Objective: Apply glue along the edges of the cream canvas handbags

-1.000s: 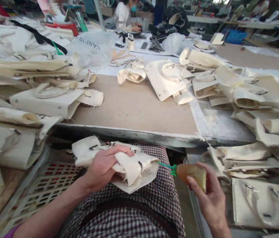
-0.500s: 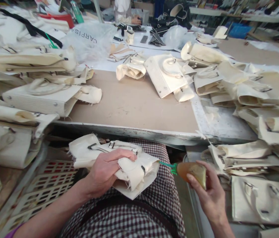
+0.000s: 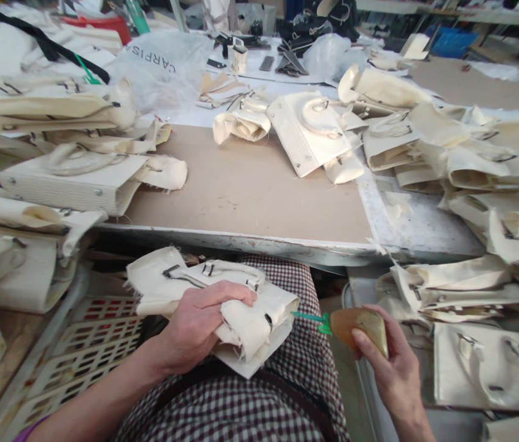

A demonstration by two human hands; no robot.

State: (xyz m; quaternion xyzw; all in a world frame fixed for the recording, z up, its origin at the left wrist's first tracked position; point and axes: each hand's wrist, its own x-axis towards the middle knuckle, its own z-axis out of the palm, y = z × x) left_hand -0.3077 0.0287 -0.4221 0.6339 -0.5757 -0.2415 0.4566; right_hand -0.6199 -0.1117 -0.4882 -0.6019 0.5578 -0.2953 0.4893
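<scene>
On my lap, my left hand (image 3: 195, 322) grips a folded cream fabric bag piece (image 3: 250, 319) with dark metal fittings, fingers wrapped over its top. My right hand (image 3: 390, 365) is closed round a small amber squeeze bottle (image 3: 360, 324). The bottle's green nozzle (image 3: 309, 317) points left and its tip touches the right edge of the fabric piece. My checked apron (image 3: 241, 405) lies under both.
A brown worktable (image 3: 250, 190) lies ahead with a grey front edge. Cream bag parts are stacked at left (image 3: 70, 184), at the back (image 3: 309, 132) and at right (image 3: 484, 184). A plastic crate (image 3: 88, 344) sits low left. A clear plastic bag (image 3: 167, 67) lies behind.
The view has tilted slightly downward. The bottle's nozzle has moved a little left, closer into the fabric's edge. My left hand keeps its grip on the piece.
</scene>
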